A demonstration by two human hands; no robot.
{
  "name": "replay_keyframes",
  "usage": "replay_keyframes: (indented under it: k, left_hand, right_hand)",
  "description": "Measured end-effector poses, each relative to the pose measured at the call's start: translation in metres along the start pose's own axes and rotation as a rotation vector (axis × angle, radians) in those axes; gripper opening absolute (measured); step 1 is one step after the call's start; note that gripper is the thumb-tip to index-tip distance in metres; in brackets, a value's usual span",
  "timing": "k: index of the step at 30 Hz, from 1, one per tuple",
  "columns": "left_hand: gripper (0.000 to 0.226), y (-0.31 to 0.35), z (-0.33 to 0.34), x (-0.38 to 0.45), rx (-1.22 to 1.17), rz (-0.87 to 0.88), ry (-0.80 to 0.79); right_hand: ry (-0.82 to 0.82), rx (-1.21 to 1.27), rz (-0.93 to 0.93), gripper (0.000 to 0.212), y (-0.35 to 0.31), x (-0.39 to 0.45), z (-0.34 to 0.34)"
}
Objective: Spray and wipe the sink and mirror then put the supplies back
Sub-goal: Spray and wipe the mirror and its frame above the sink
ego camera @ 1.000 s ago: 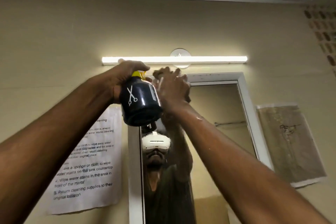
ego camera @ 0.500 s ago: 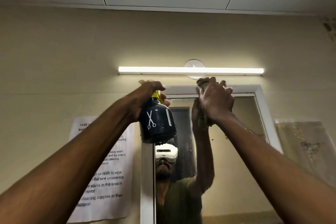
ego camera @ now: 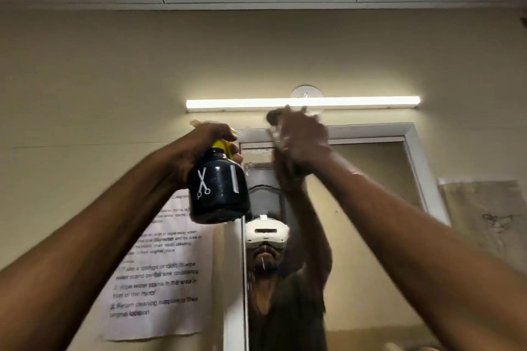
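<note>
While your left hand (ego camera: 205, 145) grips the neck of the dark spray bottle (ego camera: 218, 194), fingers curled round its yellow trigger head, your right hand (ego camera: 302, 137) presses against the top edge of the mirror (ego camera: 370, 179) in the middle of the frame. That right hand is blurred; something dark bunches above its fingers, probably a cloth (ego camera: 275, 117), and the fingers look curled round it, though you cannot be sure from this view. The bottle hangs just left of centre, overlapping the left side of the mirror frame, its white scissors and comb marks facing you.

Around the hands, the white-framed mirror fills the centre and right of the frame, and a smeared, wet-looking patch shows on the glass just below its upper edge, beside your right hand. A lit strip light (ego camera: 302, 102) runs across the wall just above. At lower left a printed instruction sheet (ego camera: 159, 273) is stuck to the wall; a stained paper (ego camera: 484, 222) hangs at the right edge.

Judging by this, you are in the mirror stage: spray seems applied at the top and wiping is under way there. The lower glass appears yet to be wiped. The sink is out of view, so its state cannot be told. Both supplies are in your hands, so returning them is left.
</note>
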State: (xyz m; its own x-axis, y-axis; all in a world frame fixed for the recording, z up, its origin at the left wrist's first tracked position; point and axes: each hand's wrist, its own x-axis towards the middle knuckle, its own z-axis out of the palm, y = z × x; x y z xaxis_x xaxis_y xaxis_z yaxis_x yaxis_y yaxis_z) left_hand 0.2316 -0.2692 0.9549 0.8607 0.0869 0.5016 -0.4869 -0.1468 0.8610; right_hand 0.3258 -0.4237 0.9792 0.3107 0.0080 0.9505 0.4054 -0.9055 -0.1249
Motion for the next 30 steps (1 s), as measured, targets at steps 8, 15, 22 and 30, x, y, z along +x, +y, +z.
replay_keyframes:
  k: [8,15,22,30]
  left_hand:
    - [0.023,-0.002,-0.004,-0.002,0.017,0.033,0.027]
    - [0.014,0.004,-0.011,-0.004,0.015,0.138,0.026]
    - [0.020,-0.001,0.008,0.008,0.049,0.026,-0.020]
    - [0.028,-0.011,0.050,0.025,0.030,0.038,-0.190]
  right_hand:
    - [0.157,-0.085,0.151,0.045,0.015,-0.012,0.007]
    - [0.071,-0.010,-0.304,0.035,-0.064,-0.021,0.020]
    - [0.085,-0.011,-0.122,0.038,0.023,-0.011,0.009]
    - [0.100,-0.076,0.008,0.048,0.096,-0.010,-0.009]
